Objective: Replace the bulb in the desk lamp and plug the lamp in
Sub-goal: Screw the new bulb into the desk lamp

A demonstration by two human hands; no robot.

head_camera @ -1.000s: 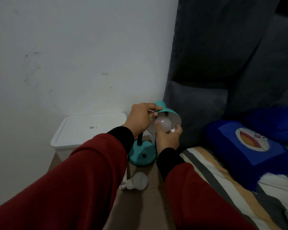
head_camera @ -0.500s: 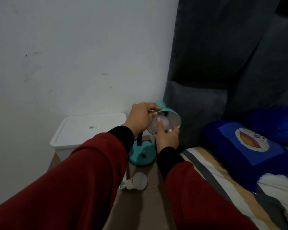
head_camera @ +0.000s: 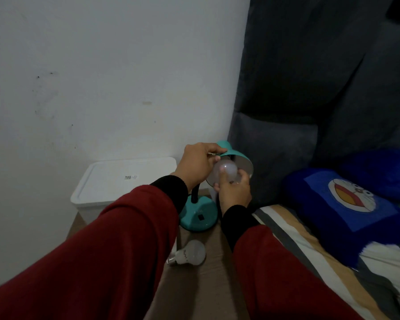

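A white bulb (head_camera: 225,173) is gripped by the right hand (head_camera: 233,192) inside the teal desk lamp's shade (head_camera: 237,158), itself pinched by the left hand (head_camera: 198,163); another bulb (head_camera: 189,252) lies on the desk before the lamp's base, and plugging in seems left to do.

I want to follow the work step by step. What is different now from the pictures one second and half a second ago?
Only the right hand changed: its fingers shifted around the bulb in the shade, as if turning it, and remain on it. The left hand keeps holding the rim of the teal lamp shade. The lamp base, the spare bulb lying in front of it, and the white box stayed where they were.
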